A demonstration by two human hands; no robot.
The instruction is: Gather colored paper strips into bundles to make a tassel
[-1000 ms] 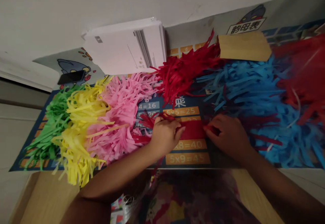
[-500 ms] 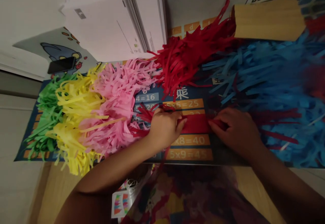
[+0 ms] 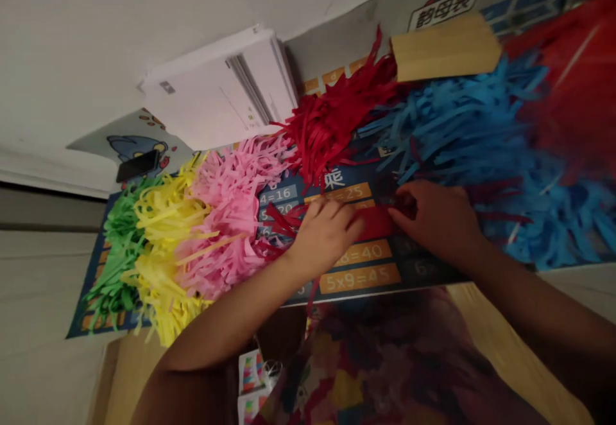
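Note:
A flat red paper strip (image 3: 378, 224) lies on the blue printed mat between my two hands. Its cut fringe (image 3: 283, 218) sticks out to the left, beyond my left hand. My left hand (image 3: 323, 235) rests over the fringed end, fingers loosely stretched and slightly blurred. At the strip's right end, the thumb and forefinger of my right hand (image 3: 430, 216) are pinched together on the paper. Behind my hands lies a bunch of dark red fringed paper (image 3: 332, 123).
Pink (image 3: 235, 174), yellow (image 3: 168, 213) and green fringed bunches (image 3: 122, 239) lie left. Blue fringe (image 3: 447, 123) and red material in a clear wrapper (image 3: 572, 72) lie right. Behind are a white box-like stack (image 3: 206, 91), tan folded paper (image 3: 445, 49) and a dark phone-like object (image 3: 138, 166).
The view has shifted, so the wall and the wrapped red material show more. My left hand's fingers have loosened and stretched over the red paper. My right hand keeps its pinch.

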